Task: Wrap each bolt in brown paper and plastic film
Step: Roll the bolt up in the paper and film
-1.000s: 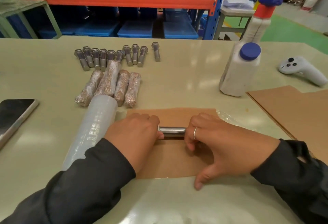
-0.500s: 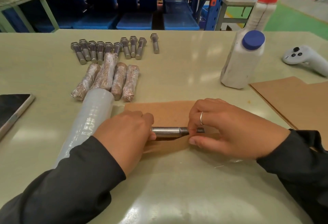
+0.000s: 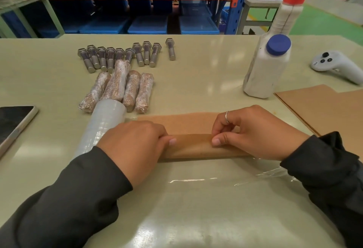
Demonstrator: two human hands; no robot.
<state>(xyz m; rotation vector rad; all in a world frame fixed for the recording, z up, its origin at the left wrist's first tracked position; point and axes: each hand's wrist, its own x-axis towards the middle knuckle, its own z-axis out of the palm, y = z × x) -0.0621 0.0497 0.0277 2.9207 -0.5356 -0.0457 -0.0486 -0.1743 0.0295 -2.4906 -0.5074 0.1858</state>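
Brown paper rolled near me; I see left hand and right hand knuckles-up, fingertips pinching its fold.

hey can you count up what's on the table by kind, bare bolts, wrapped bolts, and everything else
Bare bolts: 10
Wrapped bolts: 4
Brown paper roll in both hands: 1
Roll of plastic film: 1
White bottles with blue caps: 2
Phone: 1
White controller: 1
Stack of brown paper sheets: 1
Total: 21

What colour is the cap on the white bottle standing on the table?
Blue. The cap on the white bottle shows clearly in the head view.
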